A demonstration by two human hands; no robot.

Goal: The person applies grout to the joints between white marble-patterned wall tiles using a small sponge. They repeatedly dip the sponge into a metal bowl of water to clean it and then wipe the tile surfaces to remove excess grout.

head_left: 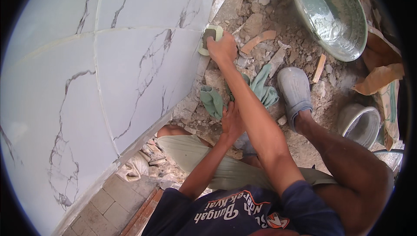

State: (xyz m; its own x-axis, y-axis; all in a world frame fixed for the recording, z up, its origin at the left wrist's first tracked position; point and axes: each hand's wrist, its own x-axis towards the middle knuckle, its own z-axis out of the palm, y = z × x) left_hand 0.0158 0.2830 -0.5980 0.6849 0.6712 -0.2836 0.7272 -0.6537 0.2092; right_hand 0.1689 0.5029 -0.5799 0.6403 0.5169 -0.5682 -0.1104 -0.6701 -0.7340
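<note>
Block (210,33) pale green, centre seemingly grey; tiles (124,62) white, dark-veined; cloth (212,101) green; clog (293,86) grey.

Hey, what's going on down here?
Someone is working beside marbled tiles. Their right hand holds a pale green block with a grey face at the tiles' edge. Their left hand is at a green cloth lower down; its exact grip is hard to see. A large basin and a smaller bucket sit off to the right.

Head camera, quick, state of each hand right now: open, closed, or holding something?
Left hand: at the green cloth; open or closed cannot be told.
Right hand: closed on a pale green block.
</note>
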